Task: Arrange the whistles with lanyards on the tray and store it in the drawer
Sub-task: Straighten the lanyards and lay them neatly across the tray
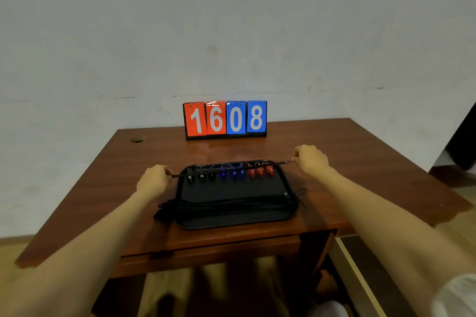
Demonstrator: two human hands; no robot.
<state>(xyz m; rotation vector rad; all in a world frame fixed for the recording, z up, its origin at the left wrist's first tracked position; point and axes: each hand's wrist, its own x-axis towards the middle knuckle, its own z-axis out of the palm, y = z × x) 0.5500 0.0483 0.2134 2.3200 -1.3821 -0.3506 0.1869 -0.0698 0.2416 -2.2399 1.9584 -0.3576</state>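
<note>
With left hand (154, 179) and right hand (310, 161), fingers curled, pinching opposite ends of black lanyard (216, 170), taut above row of black, blue, red whistles (234, 174) along far side of black tray (231, 195) on desk (360, 162). Scoreboard (226, 118) behind.

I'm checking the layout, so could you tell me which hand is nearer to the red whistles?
Right. The right hand holds the cord just right of the red whistles; the left hand is beyond the tray's opposite end.
</note>
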